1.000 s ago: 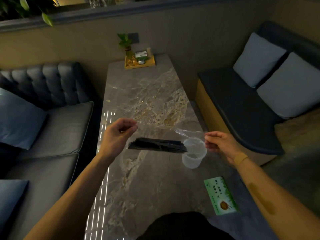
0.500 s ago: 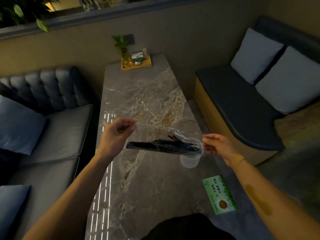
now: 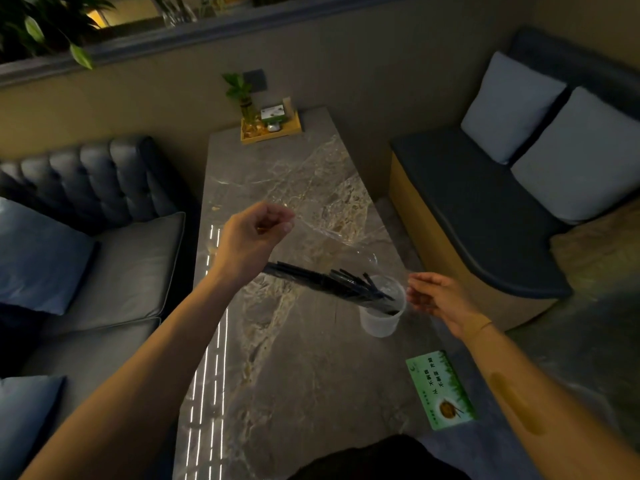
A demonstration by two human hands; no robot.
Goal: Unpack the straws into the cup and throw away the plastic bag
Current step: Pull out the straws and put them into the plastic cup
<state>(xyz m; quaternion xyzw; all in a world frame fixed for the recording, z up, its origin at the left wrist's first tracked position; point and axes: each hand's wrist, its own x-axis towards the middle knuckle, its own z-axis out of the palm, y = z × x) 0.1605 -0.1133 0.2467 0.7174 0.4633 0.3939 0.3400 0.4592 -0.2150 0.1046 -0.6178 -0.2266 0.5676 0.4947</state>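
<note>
Pinching the closed end of the clear plastic bag (image 3: 325,230), your left hand (image 3: 249,237) held it raised and tilted down to the right. The black straws (image 3: 329,280) slanted out of its mouth, their lower ends inside the white cup (image 3: 379,322), which stood near the table's (image 3: 294,375) right edge. Your right hand (image 3: 440,299) sat just beside the cup with fingers loosely curled; whether it gripped the bag's rim I could not tell. A green card (image 3: 441,389) lay at that same edge; the far tabletop was bare up to a small tray (image 3: 272,129).
</note>
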